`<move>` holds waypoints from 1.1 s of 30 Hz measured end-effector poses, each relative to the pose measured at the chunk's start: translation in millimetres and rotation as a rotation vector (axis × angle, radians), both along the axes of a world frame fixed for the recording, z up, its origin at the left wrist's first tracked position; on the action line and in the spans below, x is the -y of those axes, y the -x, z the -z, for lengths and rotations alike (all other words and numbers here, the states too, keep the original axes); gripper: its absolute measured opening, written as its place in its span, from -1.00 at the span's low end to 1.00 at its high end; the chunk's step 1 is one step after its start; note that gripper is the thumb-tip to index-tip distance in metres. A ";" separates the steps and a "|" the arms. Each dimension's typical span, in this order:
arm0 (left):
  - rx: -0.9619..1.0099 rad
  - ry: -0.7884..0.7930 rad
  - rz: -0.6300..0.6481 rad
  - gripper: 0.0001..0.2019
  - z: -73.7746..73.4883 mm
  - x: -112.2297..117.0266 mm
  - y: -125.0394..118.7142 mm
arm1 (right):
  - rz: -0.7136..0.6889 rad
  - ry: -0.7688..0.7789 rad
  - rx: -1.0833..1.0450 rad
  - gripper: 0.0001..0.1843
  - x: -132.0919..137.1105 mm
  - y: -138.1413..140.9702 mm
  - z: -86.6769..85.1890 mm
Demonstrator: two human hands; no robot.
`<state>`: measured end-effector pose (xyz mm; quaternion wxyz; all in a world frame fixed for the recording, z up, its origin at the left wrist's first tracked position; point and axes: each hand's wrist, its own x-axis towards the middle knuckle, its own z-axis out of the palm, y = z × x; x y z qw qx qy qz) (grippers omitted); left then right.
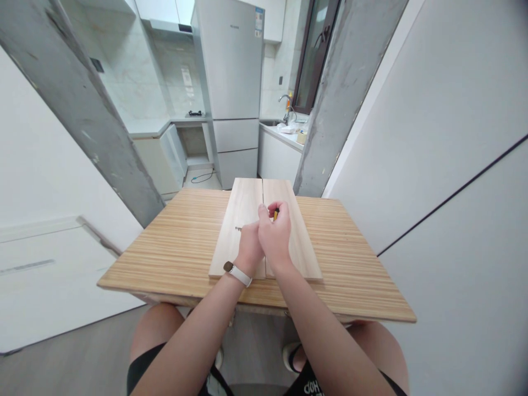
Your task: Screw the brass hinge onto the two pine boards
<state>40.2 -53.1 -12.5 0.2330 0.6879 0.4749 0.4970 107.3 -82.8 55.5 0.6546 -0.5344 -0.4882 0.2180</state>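
Two pale wooden boards [243, 203] lie side by side on a small striped wooden table [181, 242], with a narrow seam between them. My right hand [275, 236] is closed around a small tool with a yellow handle [275, 214], held over the seam. My left hand [249, 247], with a white wristband, is pressed against the right hand, fingers curled; what it holds is hidden. A small metal piece [238, 227] lies on the left board just beside my left hand.
Two grey concrete pillars [82, 110] flank the table's far side. Behind them is a kitchen with a tall fridge [231, 82], a counter and sink [284, 126]. A white wall [433, 137] runs close along the right. My knees are under the table.
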 end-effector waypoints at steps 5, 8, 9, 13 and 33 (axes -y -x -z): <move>0.063 0.030 0.084 -0.85 -8.3 5.8 0.6 | -0.064 -0.016 -0.017 -0.52 -19.6 -13.0 1.1; 0.138 0.091 0.230 -0.79 -10.6 4.5 3.7 | -0.214 0.062 -0.040 -0.42 -35.1 -26.0 0.1; 0.175 0.118 0.282 -0.79 -10.6 3.2 4.6 | -0.293 0.096 -0.047 -0.40 -39.7 -30.2 -0.9; 0.310 0.188 0.416 -0.77 -8.6 -2.4 5.6 | -0.682 0.187 -0.058 -0.36 -53.0 -46.6 -7.9; 0.199 0.078 0.133 -0.91 -4.2 1.3 -2.6 | -0.415 -0.043 0.023 -0.70 -21.5 -44.7 -13.0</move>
